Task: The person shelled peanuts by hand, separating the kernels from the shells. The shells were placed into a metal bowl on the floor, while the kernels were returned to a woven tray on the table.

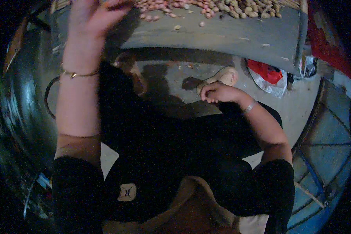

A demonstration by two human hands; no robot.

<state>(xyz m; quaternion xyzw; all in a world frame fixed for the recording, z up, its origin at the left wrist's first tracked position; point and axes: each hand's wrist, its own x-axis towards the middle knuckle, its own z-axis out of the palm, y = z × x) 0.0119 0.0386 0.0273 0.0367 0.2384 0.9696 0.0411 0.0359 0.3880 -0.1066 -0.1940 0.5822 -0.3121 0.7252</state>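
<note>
My left hand (106, 16) is raised at the top left, over the left part of a grey tabletop (222, 32). It is blurred and partly cut off by the picture's edge, so whether it holds anything cannot be told. Right of it, along the top edge, lie pink shelled peanuts (163, 6), with peanuts in their shells (248, 10) beside them. One loose pink kernel (202, 24) lies nearer to me. My right hand (218, 92) is low above my leg, fingers loosely curled; its palm is hidden and no object shows in it.
A red and white plastic bag (270, 77) lies on the floor, right of the table. My foot (226, 76) shows beyond my right hand. Scraps of shell are scattered on the tabletop and floor. A metal frame (324, 144) stands at the right, and a dark shiny surface (26, 96) at the left.
</note>
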